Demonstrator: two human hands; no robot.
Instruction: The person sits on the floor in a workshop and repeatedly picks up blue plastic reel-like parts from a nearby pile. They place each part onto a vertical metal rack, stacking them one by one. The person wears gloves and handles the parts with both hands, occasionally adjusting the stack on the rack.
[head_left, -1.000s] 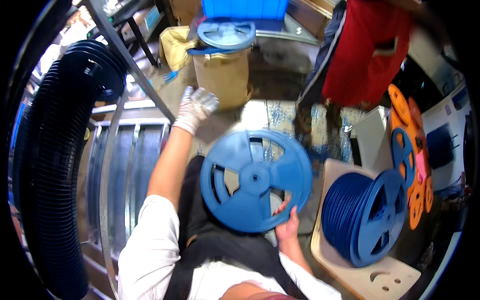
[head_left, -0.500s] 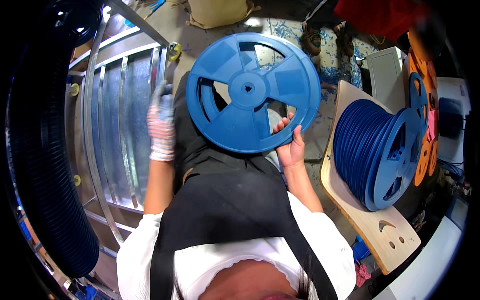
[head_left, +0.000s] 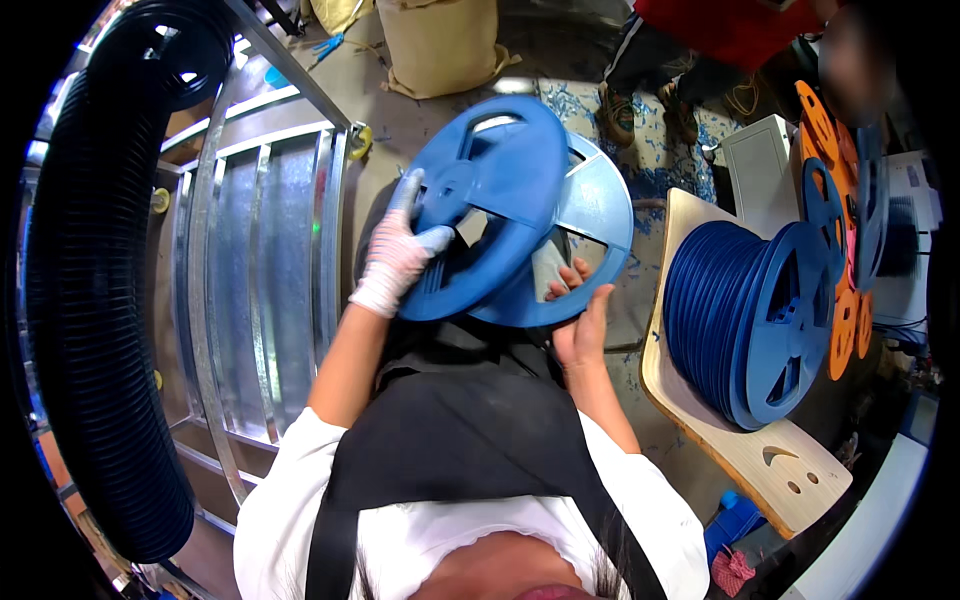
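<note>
Head view: left hand point(head_left: 395, 252) grips the upper blue disc point(head_left: 525, 190), right hand point(head_left: 582, 325) clasps the lower disc point(head_left: 602, 205) by its rim; both seem light, stiff, slightly slippery, best held at rims.

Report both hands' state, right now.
Left hand: gloved, closed on the tilted upper blue reel.
Right hand: bare, closed around the edge of the lower blue reel.

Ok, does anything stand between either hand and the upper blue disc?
For the left hand, nothing visible: it grips the upper disc. For the right hand, the lower disc does: that hand holds its near right rim.
</note>
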